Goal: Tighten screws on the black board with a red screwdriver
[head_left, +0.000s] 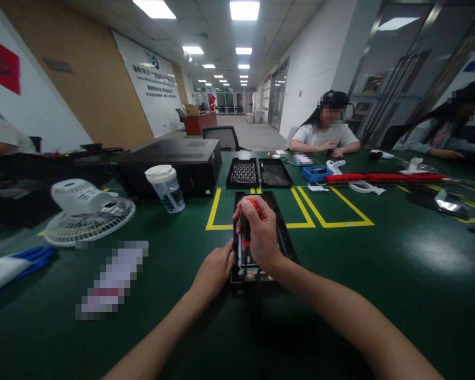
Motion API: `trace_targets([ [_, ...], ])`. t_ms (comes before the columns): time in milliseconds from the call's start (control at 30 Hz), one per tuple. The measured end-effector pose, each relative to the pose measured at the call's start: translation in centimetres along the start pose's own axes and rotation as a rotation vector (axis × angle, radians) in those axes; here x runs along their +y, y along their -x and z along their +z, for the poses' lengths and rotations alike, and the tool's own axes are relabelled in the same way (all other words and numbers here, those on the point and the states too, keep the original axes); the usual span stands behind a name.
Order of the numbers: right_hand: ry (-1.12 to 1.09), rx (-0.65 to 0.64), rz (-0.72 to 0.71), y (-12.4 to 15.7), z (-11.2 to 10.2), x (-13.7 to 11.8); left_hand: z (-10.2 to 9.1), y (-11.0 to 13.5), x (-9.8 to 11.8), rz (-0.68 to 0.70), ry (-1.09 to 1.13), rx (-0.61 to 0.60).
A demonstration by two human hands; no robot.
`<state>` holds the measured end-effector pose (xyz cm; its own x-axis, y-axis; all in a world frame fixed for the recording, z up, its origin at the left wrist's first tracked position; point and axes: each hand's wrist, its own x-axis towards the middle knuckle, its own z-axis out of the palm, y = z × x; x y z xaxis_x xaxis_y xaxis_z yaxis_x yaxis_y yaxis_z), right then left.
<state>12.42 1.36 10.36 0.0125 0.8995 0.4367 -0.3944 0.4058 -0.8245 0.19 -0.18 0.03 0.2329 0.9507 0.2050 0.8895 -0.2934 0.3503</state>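
Observation:
A long black device [287,240] lies open on the green table [380,274], running away from me. My right hand [261,232] is wrapped round a red and black screwdriver [246,221] that stands upright over the device's near half. My left hand [215,272] rests against the device's near left edge with curled fingers pressed to it. The screwdriver's tip is hidden behind my hands.
Two black trays [259,173] lie beyond the yellow floor-tape lines [216,208]. A plastic cup [167,187], a white fan [87,211] and a black case [174,161] stand at the left. Two seated people are at the far right, with red bars [380,178] and a blue box [315,172].

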Motion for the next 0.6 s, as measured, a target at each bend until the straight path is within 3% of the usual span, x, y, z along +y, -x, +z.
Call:
trace_targets([
  [267,-0.009,-0.036,0.015,-0.2,-0.8,0.3,0.2,0.1,-0.2,-0.012,0.02,-0.004],
  [600,-0.094,-0.204,0.079,-1.7,-2.2,0.7,0.3,-0.1,-0.2,-0.02,0.003,-0.008],
])
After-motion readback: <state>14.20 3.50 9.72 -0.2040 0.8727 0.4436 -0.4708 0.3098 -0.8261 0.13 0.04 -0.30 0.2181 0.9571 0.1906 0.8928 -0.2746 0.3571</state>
